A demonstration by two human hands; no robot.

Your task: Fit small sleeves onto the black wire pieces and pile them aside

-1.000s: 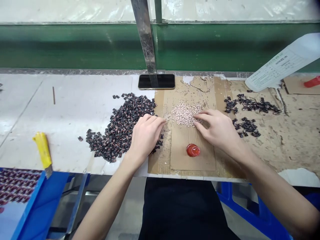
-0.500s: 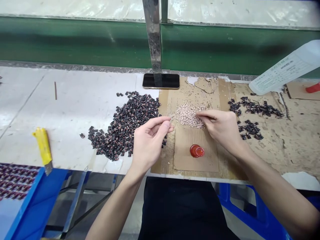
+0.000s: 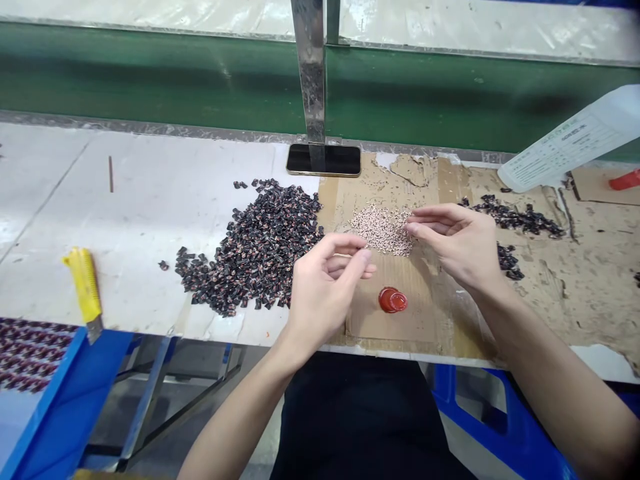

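My left hand (image 3: 325,290) hovers over the front right of a heap of small black pieces (image 3: 265,240). Its thumb and index finger are pinched together; whatever is between them is too small to make out. At the right edge of a spread of tiny pale pieces (image 3: 377,227), my right hand (image 3: 463,247) also pinches with thumb and fingertips, and what it holds is not visible. In front of the pale pieces, a small red cap with glossy red in it (image 3: 393,300) sits on a cardboard sheet (image 3: 390,328).
A phone (image 3: 324,160) lies at the foot of a metal post (image 3: 311,73). Smaller groups of black pieces (image 3: 525,219) lie to the right, near a tilted white bottle (image 3: 570,140). A yellow utility knife (image 3: 83,283) rests at the left front edge, above a blue tray (image 3: 65,407).
My left hand has moved right, towards the pale pieces. My right hand has shifted right and slightly up, back from the pale pieces, and now covers part of the black pieces behind it.
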